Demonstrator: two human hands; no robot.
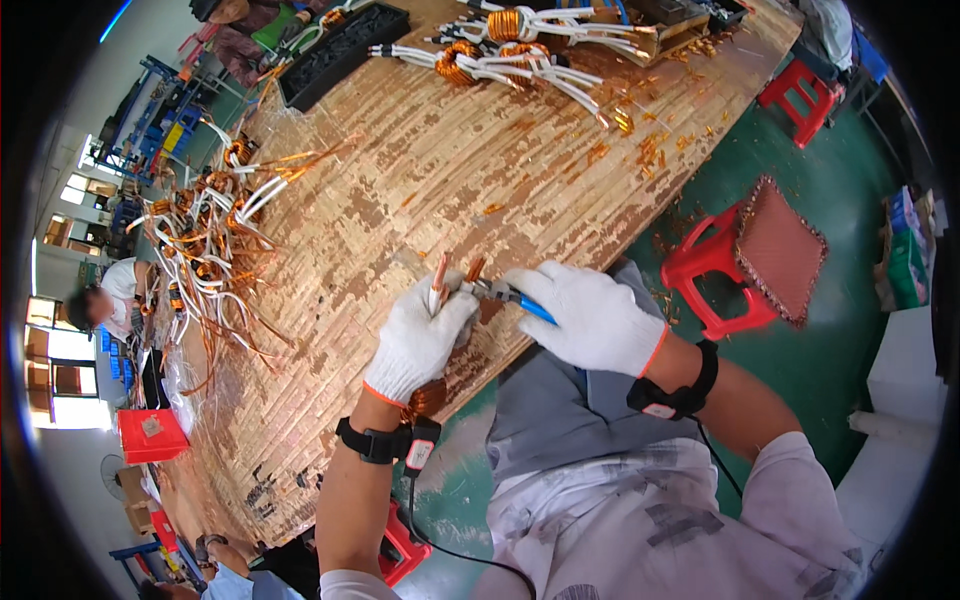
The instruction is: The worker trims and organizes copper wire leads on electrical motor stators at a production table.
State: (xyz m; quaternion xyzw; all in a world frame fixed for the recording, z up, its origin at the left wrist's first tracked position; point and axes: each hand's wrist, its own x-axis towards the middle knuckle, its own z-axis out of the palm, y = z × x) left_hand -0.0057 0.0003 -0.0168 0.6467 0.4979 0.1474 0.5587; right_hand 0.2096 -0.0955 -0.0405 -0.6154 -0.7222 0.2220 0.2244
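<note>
My left hand (418, 335), in a white knit glove, is closed round the leads of a copper-wound coil (428, 398). The coil shows partly below that hand, by the wrist. Bare copper wire ends (441, 268) in white sleeving stick up past the fingers, with a second bundle of copper strands (475, 268) beside them. My right hand (580, 315), gloved likewise, grips blue-handled pliers (536, 307). Their metal jaws meet the wires just right of my left fingers. Whether the jaws bite on the strands is too small to tell.
Many coils with white leads (205, 230) lie heaped on the left of the worn wooden table (370, 200). More coils (500, 60) and a black tray (345, 55) lie at the far side. Red stools (715, 270) stand to the right. Other people (125, 290) sit around the table.
</note>
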